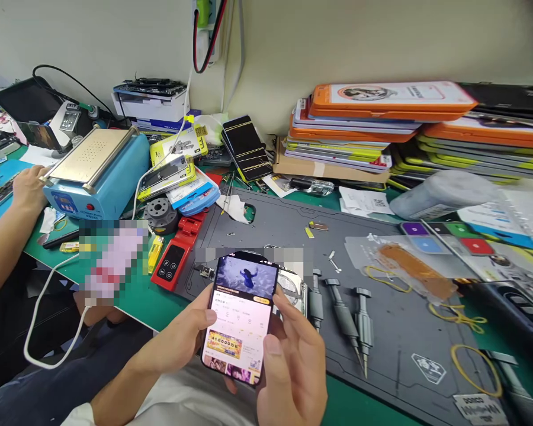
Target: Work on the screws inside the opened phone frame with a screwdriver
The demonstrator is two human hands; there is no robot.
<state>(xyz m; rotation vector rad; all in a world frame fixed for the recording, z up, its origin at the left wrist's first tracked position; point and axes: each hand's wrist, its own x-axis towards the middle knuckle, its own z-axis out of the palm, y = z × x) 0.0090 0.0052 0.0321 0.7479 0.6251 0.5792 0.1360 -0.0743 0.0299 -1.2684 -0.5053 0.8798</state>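
A lit smartphone [242,316] with a colourful app screen is held upright in front of me, above the near edge of the grey work mat [293,231]. My left hand [184,334] wraps the phone's left edge from behind. My right hand [293,364] holds its right side, with the thumb resting on the lower screen. Just right of the phone, three grey screwdrivers [344,313] lie side by side on the mat.
A blue heating machine [98,168] stands at the left, where another person's hand [29,183] rests beside a phone. A red device [173,263], yellow rubber bands [475,367], packaging and stacked orange and yellow boxes [382,118] crowd the bench. A white cable [48,319] hangs off the front edge.
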